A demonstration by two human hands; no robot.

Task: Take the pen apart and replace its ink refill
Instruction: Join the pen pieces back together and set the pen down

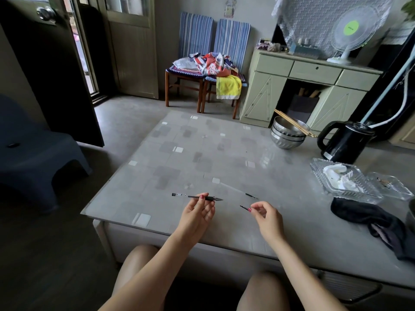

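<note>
My left hand [198, 213] pinches a slim black pen [195, 196] between thumb and fingertips, holding it level above the table's near edge with its tip pointing right. My right hand [265, 213], a short way to the right, grips a small thin black piece [244, 208] at its fingertips; what part it is I cannot tell. A clear refill tube with a dark tip [239, 191] lies flat on the glass-topped table [202, 153], just beyond my right hand and apart from it.
Stacked steel bowls with chopsticks [288, 135] and a black kettle [343, 141] stand at the far right. Glass dishes with crumpled tissue [345, 179] and a dark cloth [368, 217] lie at the right. My knees are under the near table edge.
</note>
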